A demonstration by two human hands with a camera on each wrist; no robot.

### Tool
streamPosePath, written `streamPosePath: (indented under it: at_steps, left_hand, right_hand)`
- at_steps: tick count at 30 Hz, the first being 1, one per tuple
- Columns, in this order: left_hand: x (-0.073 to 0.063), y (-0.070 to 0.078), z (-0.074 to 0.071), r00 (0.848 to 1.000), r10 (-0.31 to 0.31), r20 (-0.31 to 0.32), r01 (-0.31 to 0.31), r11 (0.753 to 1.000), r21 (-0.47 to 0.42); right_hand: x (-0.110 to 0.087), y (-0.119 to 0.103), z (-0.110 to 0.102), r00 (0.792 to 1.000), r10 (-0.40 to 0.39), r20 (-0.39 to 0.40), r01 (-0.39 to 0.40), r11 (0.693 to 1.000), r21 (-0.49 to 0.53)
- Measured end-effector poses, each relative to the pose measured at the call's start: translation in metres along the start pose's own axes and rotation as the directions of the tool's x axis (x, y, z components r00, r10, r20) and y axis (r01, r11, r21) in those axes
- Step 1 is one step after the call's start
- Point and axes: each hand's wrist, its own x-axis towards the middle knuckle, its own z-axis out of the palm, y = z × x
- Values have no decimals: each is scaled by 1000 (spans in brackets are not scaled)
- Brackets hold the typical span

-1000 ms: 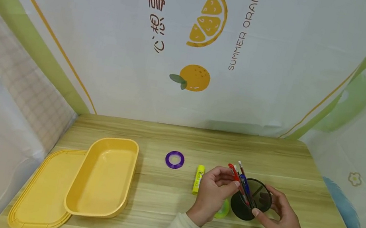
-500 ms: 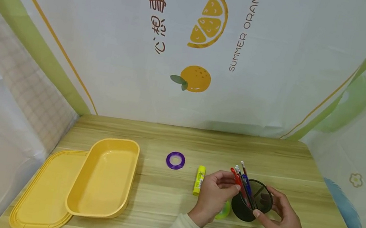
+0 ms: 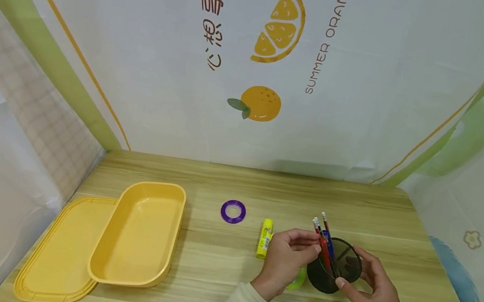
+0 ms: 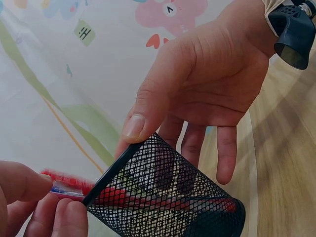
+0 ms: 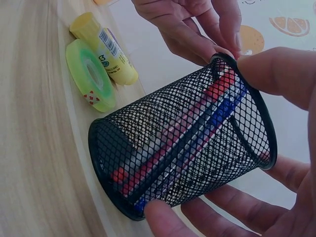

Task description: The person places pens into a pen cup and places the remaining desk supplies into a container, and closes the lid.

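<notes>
A black mesh pen holder (image 3: 321,281) stands tilted near the table's right side, and in it are red and blue pens (image 5: 224,111) and pencils. My right hand (image 3: 374,291) grips it, with the thumb at the rim and the fingers around the far side. At the rim's left edge, my left hand (image 3: 288,257) pinches a red pen (image 4: 66,180) between thumb and fingers; most of that pen is inside the holder. Left of my left hand lies a yellow glue stick (image 3: 264,239). A green tape roll (image 5: 89,74) is partly hidden by that hand in the head view.
A purple tape roll (image 3: 233,212) lies farther back on the wooden table. To the left, a yellow tray (image 3: 173,246) rests partly over its yellow lid (image 3: 56,253). A printed white cloth (image 3: 354,84) hangs behind the table.
The red pen has gone lower into the pen holder, with my left hand still at it. My right hand stays on the holder. The head view has shifted slightly.
</notes>
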Motion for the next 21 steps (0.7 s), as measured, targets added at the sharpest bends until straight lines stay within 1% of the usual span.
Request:
streamPosePath:
  at_steps: [14, 21]
  left_hand:
    - [1, 1, 0, 999, -29, 16, 30, 997, -74]
    - [0, 3, -1, 999, -43, 14, 44, 995, -87]
  right_hand:
    - [0, -2, -1, 1000, 16, 15, -16, 1000, 5]
    - [0, -1, -1, 1000, 14, 16, -14, 1000, 7]
